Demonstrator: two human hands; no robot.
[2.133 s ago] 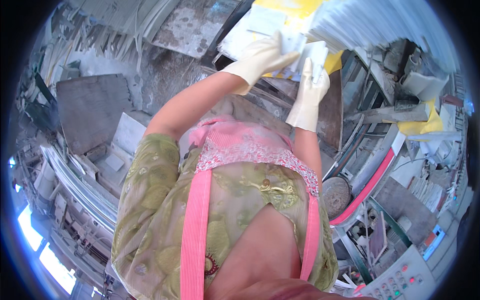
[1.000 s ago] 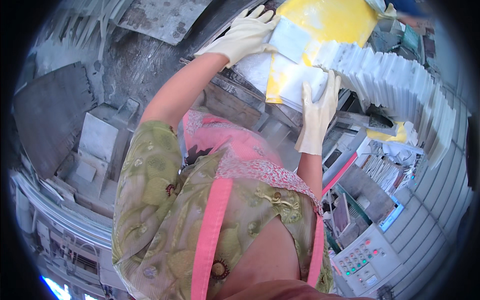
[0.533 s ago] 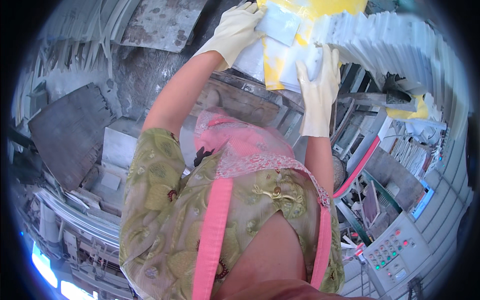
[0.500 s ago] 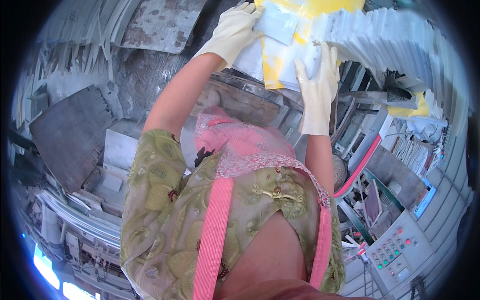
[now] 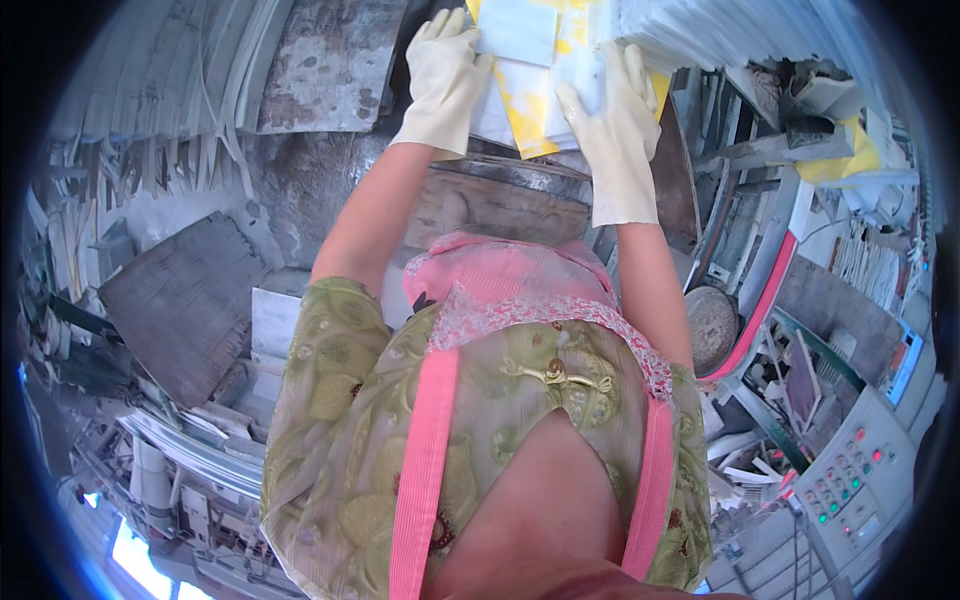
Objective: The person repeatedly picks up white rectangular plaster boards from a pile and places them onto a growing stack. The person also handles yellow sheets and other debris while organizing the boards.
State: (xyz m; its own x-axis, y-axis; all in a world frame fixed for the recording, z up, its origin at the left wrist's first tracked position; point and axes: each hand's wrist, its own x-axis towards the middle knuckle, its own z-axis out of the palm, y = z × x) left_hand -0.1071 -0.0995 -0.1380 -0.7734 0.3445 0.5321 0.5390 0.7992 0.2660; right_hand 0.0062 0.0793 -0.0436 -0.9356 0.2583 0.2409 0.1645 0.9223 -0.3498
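Both my hands wear cream rubber gloves and reach to the top of the view. My left hand [image 5: 443, 85] lies with fingers stretched along the left edge of a pale square slab [image 5: 518, 32]. My right hand [image 5: 615, 125] has its thumb apart from its extended fingers, against a white slab [image 5: 557, 118] on the right; whether it bears any of the slab's weight I cannot tell. Under and between the slabs shows a yellow sheet [image 5: 527, 130] with white smears. A long row of thin white slabs [image 5: 720, 30] stands on edge beyond my right hand.
A worn plank [image 5: 500, 205] borders the work surface near my apron. Grey boards stand at the left [image 5: 185, 305] and upper left [image 5: 325, 65]. On the right are a round grey container [image 5: 712, 325], a red-edged rail [image 5: 762, 305] and a button panel [image 5: 855, 480].
The view has shifted, with the surroundings on the right showing more. My left hand has drawn back from the pale slab's top to its left edge. My right hand stays by the right slab.
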